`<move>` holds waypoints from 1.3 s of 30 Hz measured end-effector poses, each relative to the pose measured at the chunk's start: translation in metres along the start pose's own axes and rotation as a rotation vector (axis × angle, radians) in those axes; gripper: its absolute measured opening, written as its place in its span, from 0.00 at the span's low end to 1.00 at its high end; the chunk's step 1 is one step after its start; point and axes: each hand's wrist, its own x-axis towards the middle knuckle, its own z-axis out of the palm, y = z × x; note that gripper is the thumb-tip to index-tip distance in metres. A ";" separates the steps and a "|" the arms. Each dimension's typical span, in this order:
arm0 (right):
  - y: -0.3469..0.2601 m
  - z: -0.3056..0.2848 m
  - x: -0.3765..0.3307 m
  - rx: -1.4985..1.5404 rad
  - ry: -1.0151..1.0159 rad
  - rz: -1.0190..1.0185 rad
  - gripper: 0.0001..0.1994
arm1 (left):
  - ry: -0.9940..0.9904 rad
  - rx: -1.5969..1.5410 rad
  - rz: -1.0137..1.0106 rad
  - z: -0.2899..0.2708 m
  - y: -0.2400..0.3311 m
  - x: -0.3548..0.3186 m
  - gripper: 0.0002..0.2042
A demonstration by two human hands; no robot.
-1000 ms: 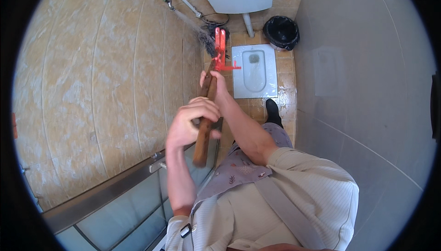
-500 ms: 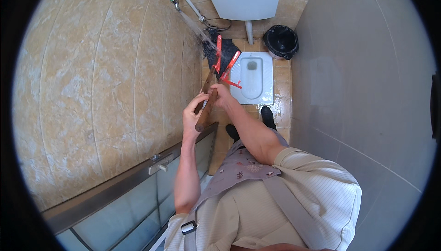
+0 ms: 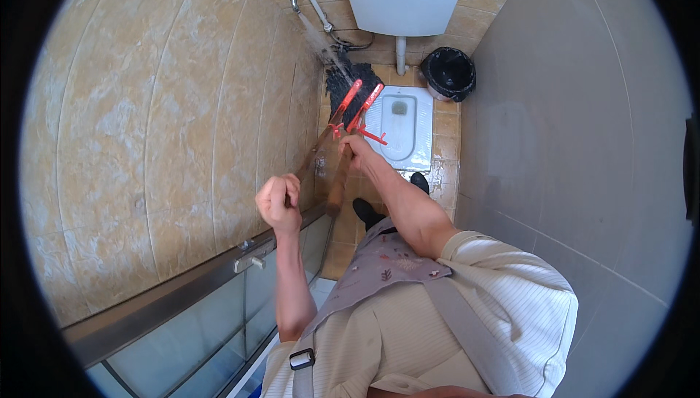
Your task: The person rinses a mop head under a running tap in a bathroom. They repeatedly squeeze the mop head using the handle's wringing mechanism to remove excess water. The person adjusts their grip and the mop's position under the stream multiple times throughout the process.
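Two mops stand with their heads down by the left wall. Each has a wooden handle and a red plastic head part; dark cloth strips (image 3: 341,93) spread on the floor under them. My left hand (image 3: 278,203) is closed around the upper end of the left mop's thin handle (image 3: 313,151). My right hand (image 3: 356,151) grips the right mop's thicker handle (image 3: 338,192) just below its red head part (image 3: 367,103). Beside it is the left mop's red head part (image 3: 350,98). Water from a wall tap (image 3: 294,1) sprays down onto the dark strips.
A white squat toilet (image 3: 426,132) lies right of the mops, under a white cistern (image 3: 402,1). A bin with a black liner (image 3: 448,73) stands at the far right. Tiled walls close in both sides, and a framed glass door (image 3: 193,318) is at lower left.
My left hand has moved left and toward me, drawing the left handle away from the right one. The two red head parts now lean closer together. Water keeps flowing.
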 end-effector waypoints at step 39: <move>0.002 -0.024 -0.007 -0.234 0.030 0.006 0.07 | -0.322 0.382 -0.124 0.027 -0.065 -0.054 0.17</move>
